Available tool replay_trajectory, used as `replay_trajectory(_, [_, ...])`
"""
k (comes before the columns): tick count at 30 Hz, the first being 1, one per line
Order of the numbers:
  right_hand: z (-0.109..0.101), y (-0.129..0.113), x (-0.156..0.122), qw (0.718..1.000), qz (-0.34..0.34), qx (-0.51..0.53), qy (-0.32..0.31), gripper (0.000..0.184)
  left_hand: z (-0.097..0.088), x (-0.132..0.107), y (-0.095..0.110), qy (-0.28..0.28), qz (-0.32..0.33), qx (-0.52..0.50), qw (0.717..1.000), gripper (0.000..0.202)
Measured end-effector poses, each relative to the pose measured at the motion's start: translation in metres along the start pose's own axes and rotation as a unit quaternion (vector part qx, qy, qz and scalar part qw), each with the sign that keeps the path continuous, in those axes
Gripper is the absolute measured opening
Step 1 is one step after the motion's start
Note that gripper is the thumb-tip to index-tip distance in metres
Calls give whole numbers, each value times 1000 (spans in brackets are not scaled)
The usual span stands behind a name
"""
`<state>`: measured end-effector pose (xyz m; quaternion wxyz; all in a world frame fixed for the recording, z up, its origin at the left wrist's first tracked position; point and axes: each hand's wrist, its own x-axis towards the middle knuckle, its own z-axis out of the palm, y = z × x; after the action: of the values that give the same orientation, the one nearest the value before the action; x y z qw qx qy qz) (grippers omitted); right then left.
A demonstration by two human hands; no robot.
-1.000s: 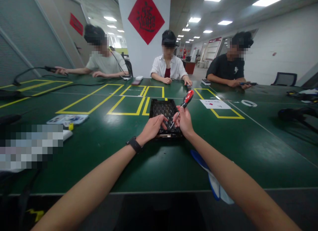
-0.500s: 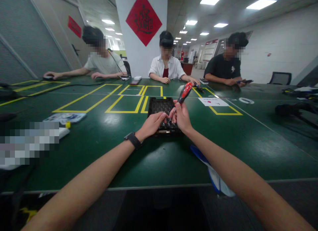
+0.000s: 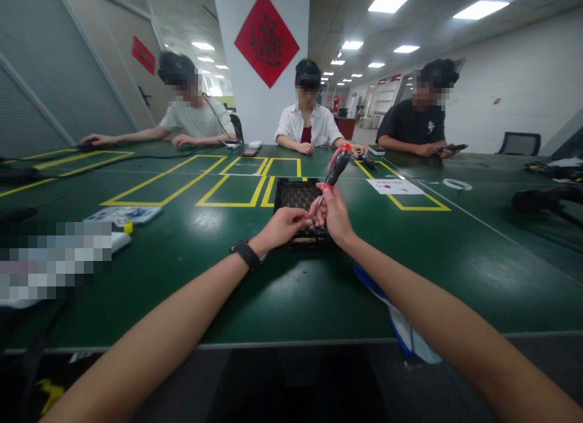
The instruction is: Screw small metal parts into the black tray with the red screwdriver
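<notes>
A screwdriver [image 3: 337, 166] with a red and black handle is gripped in my right hand [image 3: 336, 213], its handle up and its thin shaft slanting down to the left. My left hand [image 3: 286, 224] has its thumb and fingers pinched together close to the shaft's lower end. Whatever they pinch is too small to make out. Both hands are over a black case [image 3: 291, 193] with an uneven, dark inside, lying on the green table [image 3: 218, 301]. My hands cover its front part.
Blue-and-white fabric [image 3: 405, 326] hangs over the table's front edge below my right forearm. A white paper [image 3: 395, 186] and a white ring [image 3: 457, 184] lie to the right. A flat patterned case [image 3: 122, 215] is at left. Several people sit across the table.
My left hand's fingers have come to the right, up to the screwdriver's shaft. The screwdriver stays in my right hand, its handle slightly turned. The whole view has shifted a little.
</notes>
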<state>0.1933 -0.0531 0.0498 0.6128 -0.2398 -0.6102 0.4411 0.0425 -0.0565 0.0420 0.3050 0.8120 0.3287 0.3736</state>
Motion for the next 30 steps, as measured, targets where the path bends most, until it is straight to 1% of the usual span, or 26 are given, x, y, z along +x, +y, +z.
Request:
replay_trajectory(5, [0,-1,0,1000,-16,-15,22,36,2,0,-1,43,-33,29,998,27])
replay_trajectory(7, [0,-1,0,1000,-15,-13,19,36,1,0,-1,37,-34,42,998,25])
replay_trajectory(12, [-3,0,1,1000,-3,-3,2,36,0,0,-1,-7,5,31,999,24])
replay_trajectory(14, [-3,1,1,1000,-2,-6,3,37,0,1,-2,0,9,45,999,24])
replay_trajectory(18, [0,-1,-1,1000,-1,-20,-2,38,0,1,-4,35,-6,107,994,27])
replay_trajectory(22, [1,-2,-2,1000,-2,-19,-22,39,-2,0,-5,19,14,151,988,25])
replay_trajectory(26, [-1,1,-1,999,1,-12,-39,39,-2,1,-1,-8,34,137,990,21])
replay_trajectory(28, [-1,1,0,999,-2,-18,-39,40,-1,1,1,-1,27,125,992,19])
replay_trajectory(30, [-1,1,0,999,-6,-21,-39,40,0,1,1,19,9,111,994,19])
